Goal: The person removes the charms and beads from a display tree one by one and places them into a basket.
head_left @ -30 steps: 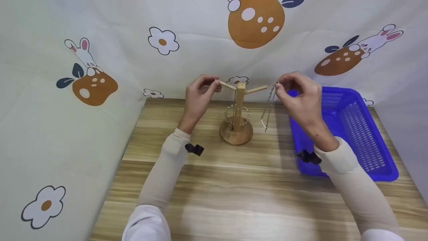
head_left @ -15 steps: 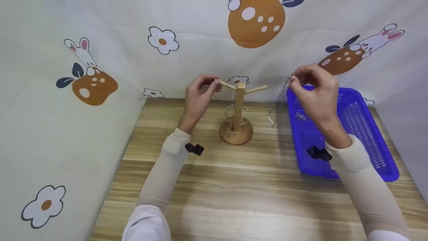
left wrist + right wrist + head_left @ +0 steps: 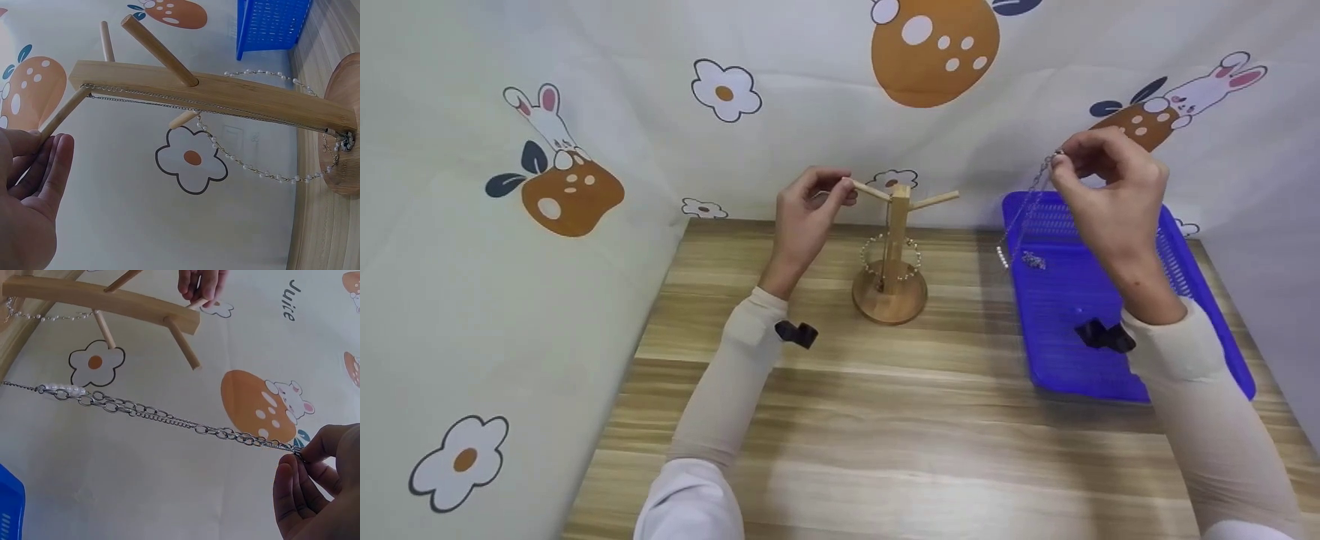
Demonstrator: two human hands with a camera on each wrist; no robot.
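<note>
A wooden jewelry stand [image 3: 898, 240] with a round base and several pegs stands on the table. My left hand [image 3: 806, 217] pinches the tip of its upper left peg [image 3: 64, 112]. From that peg a thin silver chain necklace [image 3: 169, 102] hangs along the post. A pearl-beaded strand [image 3: 264, 175] loops round the post from lower pegs. Above the basket's left side, my right hand [image 3: 1110, 187] pinches a silver chain bracelet [image 3: 152, 413] at one end between thumb and fingers. It dangles, with a short row of white pearls [image 3: 64, 389] at its lower part. The upper right peg [image 3: 935, 200] is bare.
On the right stands a blue plastic basket [image 3: 1039, 352] with perforated walls, partly behind my right arm. A small silver chain heap [image 3: 1033, 260] lies inside near its left wall. Patterned cloth [image 3: 810, 45] walls off the back and sides of the wooden table [image 3: 810, 420].
My right hand has moved right and up, away from the stand's right peg, carrying the dangling bracelet toward the basket. The left hand stays on its peg.
</note>
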